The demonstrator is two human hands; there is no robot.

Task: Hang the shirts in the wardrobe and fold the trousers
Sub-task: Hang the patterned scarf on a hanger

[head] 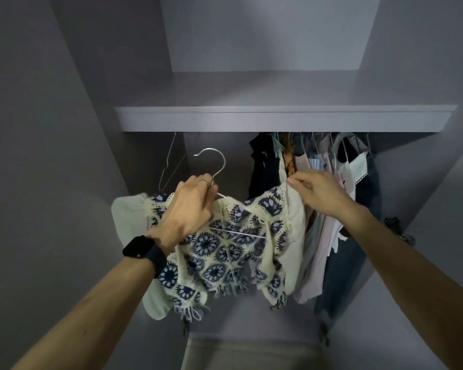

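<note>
My left hand [190, 206] gripped the hanger [211, 161] at its neck. My right hand [318, 193], at 3 o'clock, pinched the shirt [225, 249] by its shoulder. The shirt draped at 6 o'clock of the hook. It looked a light, floppy open knit, likely to snag, so best held at the shoulders.

1. The shirt [225, 247] is a cream crochet top with dark blue flower squares, plain cream sleeves and a fringed hem. It hangs draped on a silver wire hanger [224, 162], held up in front of the open wardrobe [278, 120], below its shelf.
2. The left hand [190, 206] grips the hanger at the base of its hook. The right hand [318, 193] pinches the shirt's right shoulder.
3. Other garments [329, 169] hang packed together at the wardrobe's right, just beside that sleeve.
</note>
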